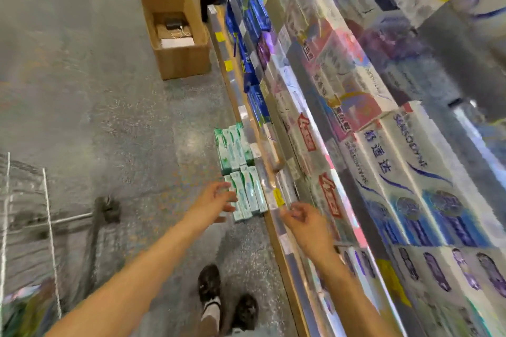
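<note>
Head view, looking down the aisle: tall shelving point(356, 117) packed with toothpaste cartons runs along beyond the right hand point(304, 224), and a brown cardboard box point(175, 35) stands open on the floor well ahead of both hands. A wire cart point(46, 200) sits off to the left of the left hand point(216, 200). Just in front of that hand, on the floor against the shelf foot, lie the green-and-white cartons point(247, 194), two short rows laid flat side by side, long and slim with glossy printed faces. I'd judge them light, stiff at the corners but easy to dent, and a bit slick; best taken across the narrow sides, several pinched together. The left hand is spread, fingers at the nearest carton's edge; contact is too blurred to call. The right hand is loosely curled, holding nothing, with a yellow price tag point(278, 197) just beyond its fingertips.
</note>
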The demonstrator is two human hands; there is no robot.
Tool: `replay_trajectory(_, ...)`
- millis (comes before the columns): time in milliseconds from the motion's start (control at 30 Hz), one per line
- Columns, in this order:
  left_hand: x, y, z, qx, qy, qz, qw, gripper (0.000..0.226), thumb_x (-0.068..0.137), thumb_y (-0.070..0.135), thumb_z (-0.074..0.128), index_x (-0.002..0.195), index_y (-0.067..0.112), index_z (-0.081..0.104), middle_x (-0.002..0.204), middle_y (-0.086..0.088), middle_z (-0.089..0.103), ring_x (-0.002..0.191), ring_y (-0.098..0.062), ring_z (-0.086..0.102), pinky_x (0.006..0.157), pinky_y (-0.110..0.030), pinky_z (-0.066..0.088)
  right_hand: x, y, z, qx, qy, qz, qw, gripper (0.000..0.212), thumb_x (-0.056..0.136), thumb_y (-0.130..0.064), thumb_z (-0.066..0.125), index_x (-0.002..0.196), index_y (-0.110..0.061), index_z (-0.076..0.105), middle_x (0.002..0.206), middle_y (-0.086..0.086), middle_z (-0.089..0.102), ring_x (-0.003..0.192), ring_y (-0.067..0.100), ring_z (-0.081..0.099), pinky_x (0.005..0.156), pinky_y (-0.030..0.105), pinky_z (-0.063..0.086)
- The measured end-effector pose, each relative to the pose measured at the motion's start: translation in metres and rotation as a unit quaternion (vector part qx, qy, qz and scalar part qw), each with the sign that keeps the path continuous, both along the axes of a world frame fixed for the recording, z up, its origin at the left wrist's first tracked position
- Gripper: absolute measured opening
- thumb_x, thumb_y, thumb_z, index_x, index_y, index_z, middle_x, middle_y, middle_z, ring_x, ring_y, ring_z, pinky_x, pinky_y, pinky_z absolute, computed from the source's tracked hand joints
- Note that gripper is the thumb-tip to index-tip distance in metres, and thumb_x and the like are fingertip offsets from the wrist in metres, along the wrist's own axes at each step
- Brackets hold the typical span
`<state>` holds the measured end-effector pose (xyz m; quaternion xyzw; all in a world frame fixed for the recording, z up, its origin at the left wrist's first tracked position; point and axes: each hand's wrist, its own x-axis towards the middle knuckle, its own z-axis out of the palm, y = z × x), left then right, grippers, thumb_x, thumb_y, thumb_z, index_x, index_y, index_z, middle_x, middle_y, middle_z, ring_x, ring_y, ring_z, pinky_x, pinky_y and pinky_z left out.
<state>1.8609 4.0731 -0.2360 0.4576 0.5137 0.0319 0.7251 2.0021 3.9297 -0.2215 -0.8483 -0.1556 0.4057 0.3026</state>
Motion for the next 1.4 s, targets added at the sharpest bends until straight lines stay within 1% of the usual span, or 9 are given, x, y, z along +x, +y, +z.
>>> replay_trajectory(133, 0.047, 0.041, -0.121, -0.026, 0.059, -0.010, 0.998, 0.035, 0.094, 0.023, 0.054, 0.126, 0.012, 0.045, 0.101, -0.006, 0.062, 0.081, -0.019, 0.057, 0.074, -0.031, 0.044, 0.038, 0.047, -0.119, -0.047, 0.038, -0.016, 0.998, 0.013, 0.087, -0.011, 0.064, 0.091, -0.017, 0.053, 0.075, -0.004, 0.050, 0.070, 0.011, 0.050, 0.071, 0.027, 0.035)
replay_trajectory(167, 0.058, 0.050, -0.155, -0.030, 0.078, -0.009, 0.996, 0.039, 0.093, 0.025, 0.056, 0.128, 0.012, 0.044, 0.105, -0.007, 0.062, 0.083, -0.019, 0.058, 0.074, -0.031, 0.045, 0.045, 0.057, -0.154, -0.052, 0.034, -0.011, 0.998, 0.015, 0.088, -0.012, 0.064, 0.094, -0.018, 0.052, 0.075, -0.004, 0.050, 0.072, 0.013, 0.051, 0.085, 0.026, 0.047)
replay_trajectory(267, 0.085, 0.068, -0.249, -0.030, 0.128, -0.029, 0.991, 0.051, 0.091, 0.029, 0.062, 0.134, 0.014, 0.039, 0.116, -0.010, 0.059, 0.088, -0.020, 0.058, 0.068, -0.029, 0.048, 0.060, 0.085, -0.251, -0.076, 0.001, 0.003, 0.997, 0.036, 0.087, -0.023, 0.067, 0.118, -0.014, 0.052, 0.088, 0.001, 0.058, 0.082, 0.017, 0.055, 0.057, 0.009, 0.041)
replay_trajectory(400, 0.105, 0.089, -0.369, 0.143, 0.186, -0.186, 0.954, 0.075, 0.086, 0.020, 0.067, 0.145, 0.019, 0.021, 0.128, -0.009, 0.049, 0.108, -0.031, 0.053, 0.083, -0.039, 0.050, 0.075, 0.110, -0.375, -0.132, -0.021, 0.076, 0.988, 0.061, 0.085, -0.034, 0.068, 0.132, -0.003, 0.045, 0.114, 0.011, 0.060, 0.105, 0.024, 0.057, 0.069, 0.024, 0.040)
replay_trajectory(500, 0.114, 0.109, -0.433, 0.362, 0.269, -0.476, 0.755, 0.099, 0.081, 0.025, 0.072, 0.150, 0.030, 0.001, 0.148, -0.014, 0.026, 0.130, -0.037, 0.034, 0.097, -0.048, 0.041, 0.082, 0.127, -0.449, -0.139, -0.046, 0.105, 0.984, 0.069, 0.081, -0.035, 0.072, 0.130, 0.002, 0.043, 0.121, 0.015, 0.055, 0.113, 0.028, 0.054, 0.077, 0.027, 0.042)
replay_trajectory(633, 0.137, 0.126, -0.480, 0.490, 0.291, -0.643, 0.511, 0.107, 0.084, 0.027, 0.068, 0.148, 0.027, -0.017, 0.157, -0.010, -0.006, 0.144, -0.033, 0.003, 0.111, -0.056, 0.023, 0.073, 0.135, -0.512, -0.201, -0.108, 0.184, 0.956, 0.082, 0.079, -0.047, 0.070, 0.135, 0.003, 0.035, 0.134, 0.018, 0.044, 0.124, 0.033, 0.043, 0.098, 0.039, 0.039)
replay_trajectory(800, 0.164, 0.118, -0.524, 0.543, 0.267, -0.716, 0.347, 0.091, 0.095, 0.035, 0.048, 0.145, 0.015, -0.026, 0.156, -0.012, -0.021, 0.144, -0.032, -0.013, 0.113, -0.060, 0.007, 0.063, 0.128, -0.548, -0.226, -0.157, 0.207, 0.939, 0.102, 0.077, -0.059, 0.066, 0.145, -0.001, 0.018, 0.146, 0.019, 0.023, 0.133, 0.036, 0.027, 0.106, 0.042, 0.033)
replay_trajectory(1167, 0.171, 0.109, -0.536, 0.519, 0.248, -0.778, 0.251, 0.086, 0.095, 0.031, 0.051, 0.147, 0.016, -0.016, 0.154, -0.017, -0.016, 0.143, -0.035, -0.011, 0.114, -0.057, 0.002, 0.019, 0.137, -0.578, -0.310, -0.095, 0.098, 0.941, 0.111, 0.074, -0.050, 0.073, 0.146, -0.001, 0.004, 0.148, 0.019, 0.023, 0.136, 0.035, 0.028, 0.109, 0.043, 0.027)
replay_trajectory(1400, 0.172, 0.108, -0.503, 0.521, 0.205, -0.776, 0.290, 0.079, 0.095, 0.021, 0.049, 0.149, 0.013, -0.007, 0.157, -0.012, -0.003, 0.145, -0.031, -0.007, 0.114, -0.052, -0.004, 0.033, 0.108, -0.536, -0.256, -0.151, 0.098, 0.950, 0.091, 0.071, -0.051, 0.071, 0.137, -0.010, 0.023, 0.139, 0.006, 0.033, 0.131, 0.025, 0.028, 0.106, 0.040, 0.025)
